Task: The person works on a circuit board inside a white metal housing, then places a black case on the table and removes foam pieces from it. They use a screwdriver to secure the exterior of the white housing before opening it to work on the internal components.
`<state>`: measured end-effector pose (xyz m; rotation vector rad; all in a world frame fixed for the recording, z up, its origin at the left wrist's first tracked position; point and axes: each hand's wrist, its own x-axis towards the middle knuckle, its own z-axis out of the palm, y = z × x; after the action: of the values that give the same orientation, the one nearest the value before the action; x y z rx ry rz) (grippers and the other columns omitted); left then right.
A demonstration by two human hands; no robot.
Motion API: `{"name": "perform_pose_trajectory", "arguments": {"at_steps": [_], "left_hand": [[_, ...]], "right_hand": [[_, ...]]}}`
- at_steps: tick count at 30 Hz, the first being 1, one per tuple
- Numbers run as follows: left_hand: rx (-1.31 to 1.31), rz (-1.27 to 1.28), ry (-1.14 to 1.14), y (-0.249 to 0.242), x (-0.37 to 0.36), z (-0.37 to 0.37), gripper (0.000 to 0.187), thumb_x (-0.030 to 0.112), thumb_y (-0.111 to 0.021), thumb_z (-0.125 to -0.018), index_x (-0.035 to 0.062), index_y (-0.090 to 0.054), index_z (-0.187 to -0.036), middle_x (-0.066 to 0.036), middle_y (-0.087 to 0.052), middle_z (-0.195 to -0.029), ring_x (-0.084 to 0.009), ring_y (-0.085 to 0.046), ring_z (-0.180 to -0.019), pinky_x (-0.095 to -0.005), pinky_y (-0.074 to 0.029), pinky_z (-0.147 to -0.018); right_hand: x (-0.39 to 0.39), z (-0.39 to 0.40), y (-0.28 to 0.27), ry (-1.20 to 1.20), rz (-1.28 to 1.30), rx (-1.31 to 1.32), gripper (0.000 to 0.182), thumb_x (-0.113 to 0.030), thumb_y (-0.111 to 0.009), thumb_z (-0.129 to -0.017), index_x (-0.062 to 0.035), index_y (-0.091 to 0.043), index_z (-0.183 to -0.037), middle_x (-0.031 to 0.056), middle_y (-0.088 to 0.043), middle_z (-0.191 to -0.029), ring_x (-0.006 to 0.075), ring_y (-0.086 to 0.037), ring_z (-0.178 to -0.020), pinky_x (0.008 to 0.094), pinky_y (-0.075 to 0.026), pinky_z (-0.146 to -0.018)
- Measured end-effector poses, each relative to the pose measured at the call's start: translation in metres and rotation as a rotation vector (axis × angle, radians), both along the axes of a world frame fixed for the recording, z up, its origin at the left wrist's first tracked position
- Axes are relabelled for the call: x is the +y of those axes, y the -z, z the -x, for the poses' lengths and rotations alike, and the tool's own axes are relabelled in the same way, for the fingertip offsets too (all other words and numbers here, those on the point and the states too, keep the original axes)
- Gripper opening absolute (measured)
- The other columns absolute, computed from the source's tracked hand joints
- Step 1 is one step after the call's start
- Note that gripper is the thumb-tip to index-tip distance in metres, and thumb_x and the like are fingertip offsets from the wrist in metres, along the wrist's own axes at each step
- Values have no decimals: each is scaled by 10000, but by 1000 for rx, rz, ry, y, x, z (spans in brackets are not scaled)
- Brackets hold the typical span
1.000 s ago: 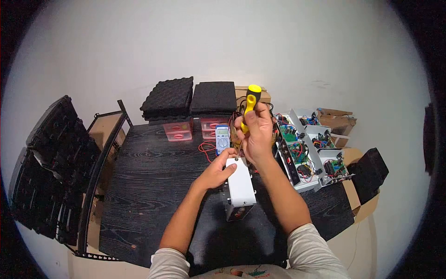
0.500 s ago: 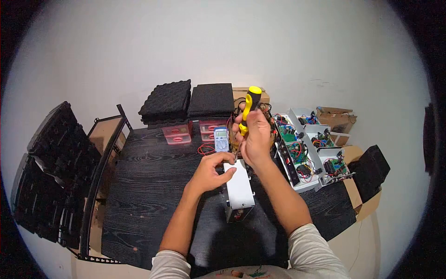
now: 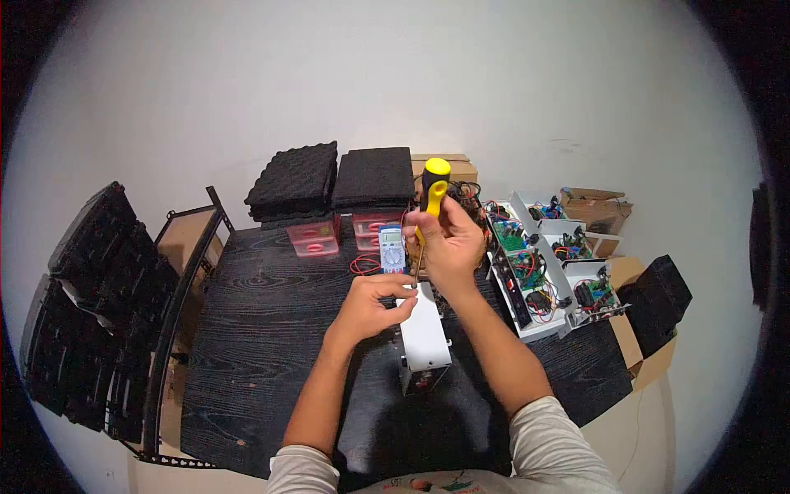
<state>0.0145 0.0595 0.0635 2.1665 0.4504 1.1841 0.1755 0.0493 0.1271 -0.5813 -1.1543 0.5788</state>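
A yellow-and-black screwdriver (image 3: 434, 188) stands nearly upright, its fingers-wrapped handle in my right hand (image 3: 455, 247). Its thin shaft points down to the far end of a white metal case (image 3: 424, 333), which rests on the table. My left hand (image 3: 366, 309) grips that case at its far left corner, thumb on the top and index finger beside the screwdriver tip. Whatever sits right under the tip is too small to make out.
Behind the case lies a blue multimeter (image 3: 392, 247) with a red lead. Opened white housings with circuit boards (image 3: 527, 272) stand to the right. Black foam sheets (image 3: 374, 174) rest on red drawers (image 3: 317, 239). A cardboard box (image 3: 642, 362) is at the right edge, a black rack (image 3: 164, 354) at left.
My right hand has shifted its grip and turned the screwdriver; the handle's top now sits slightly further left. My left hand and the white case stay almost unchanged.
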Motion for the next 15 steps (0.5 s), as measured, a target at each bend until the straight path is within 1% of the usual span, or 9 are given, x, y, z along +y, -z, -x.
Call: {"name": "perform_pose_trajectory", "arguments": {"at_steps": [1,4,5,6,8,11,14,15], "left_hand": [[5,15,-1,1,1,0,161,77,-786,-798,7,-793,-944,-160,-777,-1059,-255,-761,-981,-341,-580,-893],[5,55,2,2,1,0,170,76,-788,-799,1,-794,-952,-163,-780,-1056,-252,-758,-996,-342,-577,-906],[-2,67,7,2,1,-1,174,76,-789,-798,-1,-794,-954,-164,-780,-1055,-252,-758,-999,-343,-576,-910],[-9,79,10,2,1,-1,177,76,-791,-797,-4,-794,-956,-164,-781,-1054,-252,-757,-1003,-344,-575,-914],[2,79,3,0,1,-1,180,76,-790,-798,-6,-794,-958,-166,-780,-1058,-253,-756,-1006,-345,-573,-918],[5,69,2,0,0,-1,185,79,-789,-800,-5,-795,-965,-170,-779,-1066,-254,-757,-1005,-344,-573,-919],[17,53,3,-1,0,0,193,82,-788,-802,-1,-797,-976,-171,-777,-1073,-257,-759,-997,-340,-576,-913],[24,46,3,-2,-1,0,195,84,-788,-803,1,-798,-979,-170,-776,-1075,-258,-760,-993,-339,-577,-909]], "right_hand": [[-2,-2,-6,-47,23,-47,493,-338,-645,-1041,-28,-519,-1403,24,-669,-903,67,-629,-704,203,-496,-588],[5,-13,-13,-474,127,227,529,-471,-504,-1081,-51,-516,-1403,40,-671,-928,77,-603,-671,204,-449,-547],[12,-15,-10,-487,95,239,489,-507,-423,-1097,-106,-497,-1367,47,-653,-925,88,-569,-640,208,-403,-519],[15,-17,-10,-499,108,283,417,-503,-420,-1100,-139,-466,-1300,45,-633,-897,87,-554,-630,213,-409,-521],[11,-18,-10,-515,57,341,324,-438,-467,-1102,-155,-445,-1258,31,-624,-893,85,-545,-627,203,-411,-510],[2,-11,-10,-348,76,337,277,-351,-536,-1091,-126,-470,-1237,20,-623,-893,91,-574,-659,193,-406,-489],[4,-7,-1,-32,-30,55,242,-291,-604,-1066,-92,-508,-1166,9,-626,-895,101,-612,-706,188,-394,-467],[3,-4,-1,10,-4,42,355,-379,-613,-1051,-58,-548,-1188,5,-631,-895,110,-637,-742,195,-408,-497]]}}
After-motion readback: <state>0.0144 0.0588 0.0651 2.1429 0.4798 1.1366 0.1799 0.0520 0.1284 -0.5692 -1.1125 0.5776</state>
